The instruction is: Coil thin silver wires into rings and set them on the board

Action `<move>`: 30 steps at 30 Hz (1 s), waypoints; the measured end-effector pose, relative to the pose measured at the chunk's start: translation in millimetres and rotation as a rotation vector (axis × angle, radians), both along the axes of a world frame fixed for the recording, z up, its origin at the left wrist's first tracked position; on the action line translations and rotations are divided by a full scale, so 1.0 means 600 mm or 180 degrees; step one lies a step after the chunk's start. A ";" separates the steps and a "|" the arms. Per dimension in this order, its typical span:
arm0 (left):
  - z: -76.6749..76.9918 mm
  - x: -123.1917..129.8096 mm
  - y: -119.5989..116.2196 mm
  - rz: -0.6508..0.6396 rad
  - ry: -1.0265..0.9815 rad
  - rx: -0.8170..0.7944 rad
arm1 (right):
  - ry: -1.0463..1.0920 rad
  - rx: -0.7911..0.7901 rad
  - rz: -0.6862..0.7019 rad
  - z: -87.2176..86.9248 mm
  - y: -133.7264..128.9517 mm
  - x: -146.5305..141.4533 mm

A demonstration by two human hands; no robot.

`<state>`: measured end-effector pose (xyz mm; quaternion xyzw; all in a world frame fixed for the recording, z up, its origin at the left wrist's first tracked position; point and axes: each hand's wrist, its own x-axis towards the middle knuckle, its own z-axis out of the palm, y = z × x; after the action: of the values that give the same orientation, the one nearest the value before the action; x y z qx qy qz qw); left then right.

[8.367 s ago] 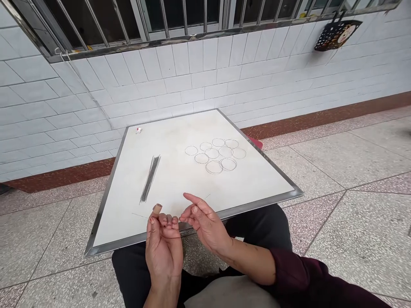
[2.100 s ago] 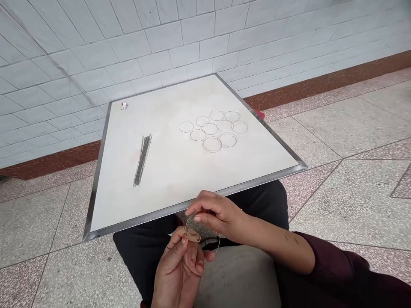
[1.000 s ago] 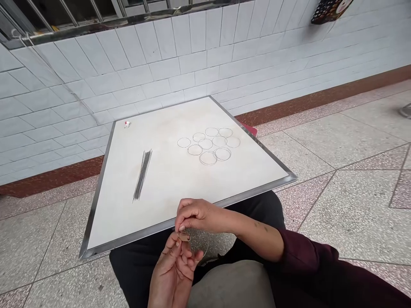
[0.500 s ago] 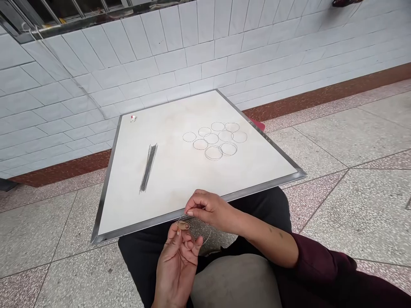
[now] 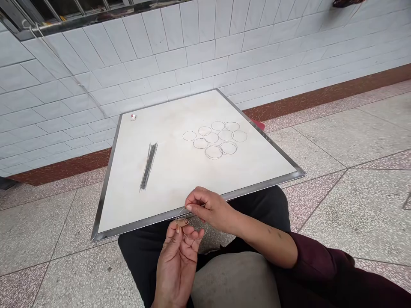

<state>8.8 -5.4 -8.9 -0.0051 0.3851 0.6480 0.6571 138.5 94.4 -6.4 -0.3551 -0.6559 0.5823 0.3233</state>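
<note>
Just off the table's front edge, my left hand (image 5: 180, 256) is palm up, its thumb and forefinger pinching a small tan piece with a hole (image 5: 183, 222). A thin wire ring (image 5: 206, 233) curves from this piece round behind the fingers. My right hand (image 5: 212, 208), closed in a pinch, grips the ring's upper part above the near rim. Whether the wire's ends meet there is hidden by the fingertips. On the white table (image 5: 173, 171) lie several wire rings (image 5: 211, 137), some overlapping, and a bundle of straight wires (image 5: 148, 167) to the left.
A small white and red object (image 5: 133, 117) sits at the table's far left corner. The table has a grey metal rim (image 5: 268, 184) and stands by a white tiled wall (image 5: 180, 64). Something red (image 5: 257, 124) shows behind the right edge. A grey cushion (image 5: 237, 280) lies on the lap.
My right hand has shifted slightly up, and the wire ring has turned a little between the hands. The left hand's fingers have moved slightly. Things on the table stay where they were.
</note>
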 end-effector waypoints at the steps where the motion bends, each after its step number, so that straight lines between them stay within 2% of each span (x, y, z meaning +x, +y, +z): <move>1: 0.000 0.001 0.001 0.0031 -0.0021 0.0034 | 0.0014 0.0017 -0.0049 -0.002 0.001 -0.002; 4: -0.001 0.002 0.005 0.0235 -0.0078 0.0049 | 0.0098 -0.0076 -0.0057 -0.012 0.001 -0.006; 10: -0.003 -0.003 0.009 0.0360 -0.0159 0.0144 | 0.0598 -0.0827 0.0150 -0.034 0.000 -0.009; 16: -0.003 0.003 0.013 0.0488 -0.0209 -0.0101 | 0.0873 -0.0971 0.0087 -0.039 0.009 -0.007; 24: 0.018 0.002 0.034 0.0805 -0.0267 -0.0179 | 0.1805 -0.1563 0.0578 -0.032 -0.005 -0.006; 30: 0.020 -0.005 0.035 0.0905 -0.0349 -0.0104 | 0.1862 -0.1642 0.0583 -0.043 -0.017 -0.019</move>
<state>5.8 15.4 3.2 -0.1056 0.3545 0.7269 0.5786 127.3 84.4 -32.5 -0.1839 -0.3975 0.8308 0.3434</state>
